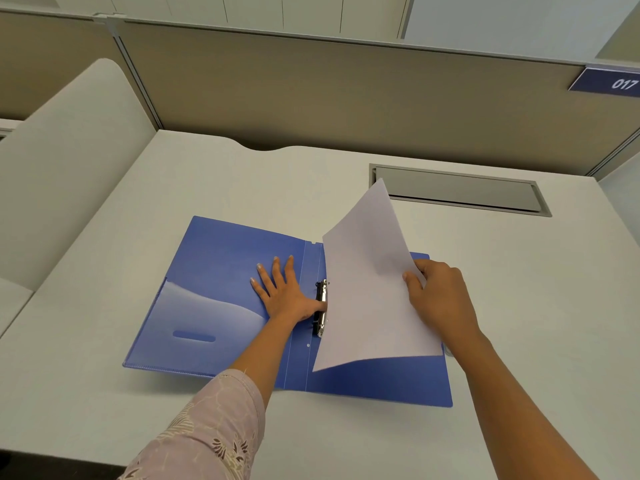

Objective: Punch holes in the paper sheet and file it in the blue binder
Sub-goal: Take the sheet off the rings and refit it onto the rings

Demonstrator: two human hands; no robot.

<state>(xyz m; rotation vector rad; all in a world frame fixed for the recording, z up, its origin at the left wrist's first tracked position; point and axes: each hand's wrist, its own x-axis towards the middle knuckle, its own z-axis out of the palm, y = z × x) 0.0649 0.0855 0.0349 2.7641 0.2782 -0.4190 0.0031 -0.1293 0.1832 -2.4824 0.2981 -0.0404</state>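
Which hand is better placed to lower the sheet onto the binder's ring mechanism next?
Right, probably. The right hand grips the paper sheet by its right edge, with the sheet's left edge beside the ring mechanism. The left hand lies flat on the left cover of the blue binder, holding nothing.

The paper sheet (370,289) hides the thumb tip of the left hand (285,296) and part of the ring clip (322,306) in the blue binder (225,258)

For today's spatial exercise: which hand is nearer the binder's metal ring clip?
Left. The left hand lies flat just left of the ring clip; the right hand grips the paper sheet farther right.
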